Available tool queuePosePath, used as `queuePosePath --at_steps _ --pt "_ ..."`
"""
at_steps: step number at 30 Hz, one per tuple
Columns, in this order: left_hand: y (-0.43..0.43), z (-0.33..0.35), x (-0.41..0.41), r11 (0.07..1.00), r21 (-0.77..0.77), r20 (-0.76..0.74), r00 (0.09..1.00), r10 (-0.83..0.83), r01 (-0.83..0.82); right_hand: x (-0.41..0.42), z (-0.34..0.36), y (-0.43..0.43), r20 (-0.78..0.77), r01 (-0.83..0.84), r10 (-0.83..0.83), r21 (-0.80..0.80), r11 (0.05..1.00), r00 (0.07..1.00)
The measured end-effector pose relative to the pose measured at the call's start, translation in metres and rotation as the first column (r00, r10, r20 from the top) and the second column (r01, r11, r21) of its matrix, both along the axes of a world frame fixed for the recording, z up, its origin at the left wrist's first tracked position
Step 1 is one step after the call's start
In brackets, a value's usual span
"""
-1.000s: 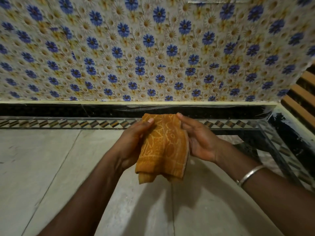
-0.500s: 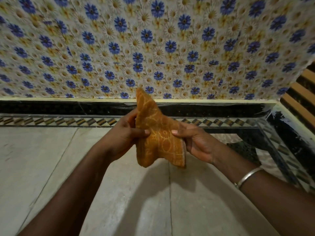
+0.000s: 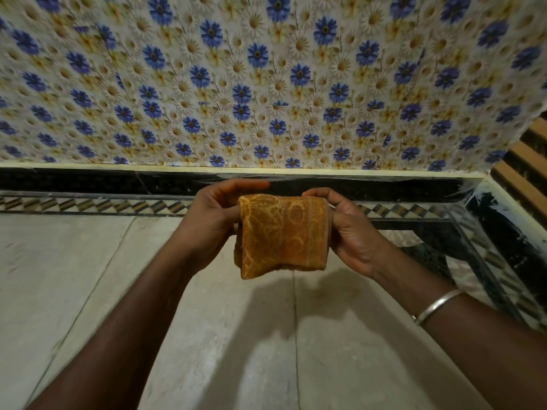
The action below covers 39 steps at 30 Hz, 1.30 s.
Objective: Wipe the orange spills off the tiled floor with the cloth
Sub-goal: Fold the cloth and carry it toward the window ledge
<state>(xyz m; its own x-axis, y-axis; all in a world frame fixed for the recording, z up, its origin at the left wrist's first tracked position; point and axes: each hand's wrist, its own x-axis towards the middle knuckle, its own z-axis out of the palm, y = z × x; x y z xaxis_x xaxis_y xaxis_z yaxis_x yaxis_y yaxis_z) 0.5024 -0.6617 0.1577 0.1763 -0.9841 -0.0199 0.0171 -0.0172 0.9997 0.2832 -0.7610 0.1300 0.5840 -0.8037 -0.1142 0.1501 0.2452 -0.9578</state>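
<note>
Half a second ago one corner of the cloth [image 3: 283, 235] stuck up in a point between the hands. That corner is now folded down, and the cloth is a flat, roughly square pad, its patterned orange face turned toward the camera.

The left hand [image 3: 207, 229] grips the cloth's left edge. Its palm is cupped against that side, one digit arches free above the top left corner, and the other fingers are hidden behind the fabric. The right hand [image 3: 353, 233] holds the right edge, with a curled finger hooked over the top right corner and the thumb lying along the side. Both hands are closed on the cloth and neither is slack. The lower hem hangs loose and slightly wavy below them.

The cloth is in the air above the pale tiled floor [image 3: 207, 335], touching no tile, and throws a shadow on the tiles nearer the camera. Behind it, at the far edge of the floor, runs a chequered border strip [image 3: 88, 204]. Above that is a black skirting band [image 3: 118, 180], then the wall [image 3: 266, 84] covered in blue and cream flowers. A silver bangle [image 3: 438, 306] circles the right wrist. Wooden slats [image 3: 529, 161] show at the far right.
</note>
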Motion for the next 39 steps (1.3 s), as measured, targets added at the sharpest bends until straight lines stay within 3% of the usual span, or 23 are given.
queuePosePath --at_steps 5,10,14,26,32,35,37,39 --pt "-0.003 -0.004 0.000 0.995 0.085 0.049 0.997 0.051 -0.055 0.003 0.003 0.000 -0.074 0.032 -0.035 -0.041 0.999 0.997" --pt "0.002 -0.019 -0.017 0.968 0.252 -0.330 0.941 0.069 0.017 0.011 0.001 0.000 -0.093 0.086 -0.086 -0.003 0.996 0.992" --pt "0.000 -0.041 -0.019 0.961 0.274 -0.291 0.955 0.055 0.028 0.007 0.000 -0.003 -0.075 0.102 -0.100 0.022 0.995 0.992" --pt "-0.006 -0.031 -0.015 0.994 0.102 -0.148 0.987 0.064 -0.049 0.003 0.016 0.002 0.177 0.016 -0.031 0.083 0.996 0.984" --pt "-0.009 -0.032 -0.018 0.989 0.094 -0.191 0.973 0.126 -0.110 0.003 0.003 0.007 0.112 -0.033 0.004 0.259 0.965 0.994" --pt "-0.010 -0.036 -0.017 0.974 0.152 -0.149 0.970 0.192 -0.169 0.010 -0.002 0.008 -0.011 -0.062 0.064 0.129 0.990 0.998" --pt "-0.011 -0.043 -0.017 0.956 0.171 -0.029 0.969 0.247 -0.238 0.015 -0.007 0.008 -0.176 0.025 -0.029 -0.030 0.999 0.984" --pt "-0.009 -0.048 -0.021 0.946 0.170 0.049 0.961 0.273 -0.277 0.019 -0.011 0.011 -0.189 0.091 -0.114 -0.125 0.988 0.975"
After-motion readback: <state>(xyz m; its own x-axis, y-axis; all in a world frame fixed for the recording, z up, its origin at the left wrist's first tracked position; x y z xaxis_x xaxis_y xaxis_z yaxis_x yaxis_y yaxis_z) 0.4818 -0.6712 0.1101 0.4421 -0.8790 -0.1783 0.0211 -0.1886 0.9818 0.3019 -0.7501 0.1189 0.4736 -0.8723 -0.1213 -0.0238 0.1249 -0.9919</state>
